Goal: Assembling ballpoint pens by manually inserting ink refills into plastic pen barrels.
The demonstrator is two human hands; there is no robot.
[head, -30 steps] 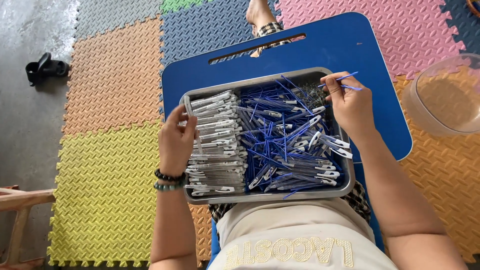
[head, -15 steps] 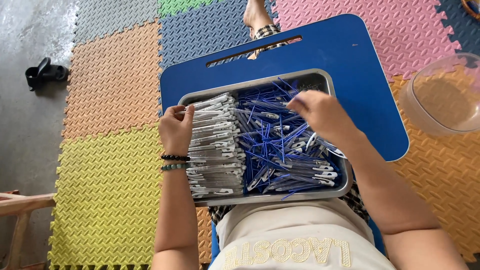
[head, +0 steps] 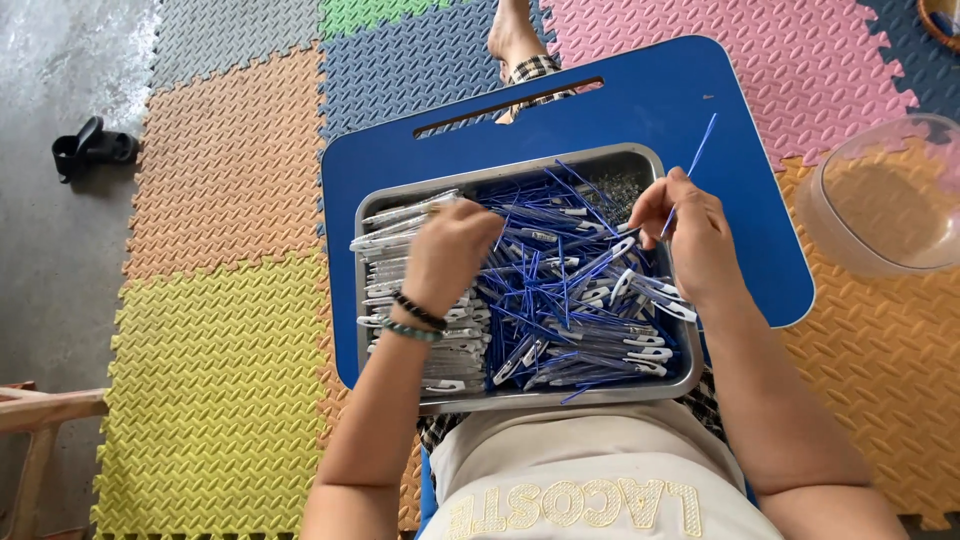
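Observation:
A metal tray rests on a blue lap board over my legs. It holds a loose heap of thin blue refills mixed with white pen clips, and a stack of white pen barrels along its left side. My left hand reaches into the tray's middle, fingers curled over the barrels and refills; whether it grips one is hidden. My right hand hovers over the tray's right side, pinching a thin blue refill that sticks up and away.
A clear plastic tub stands on the foam mat at the right. Coloured foam floor tiles surround me. A black sandal lies on the concrete at far left. A wooden stool edge shows at bottom left.
My left hand left the tray's left rim and moved into the middle of the tray. My right hand dipped into the heap, then drew back to the right holding a blue refill.

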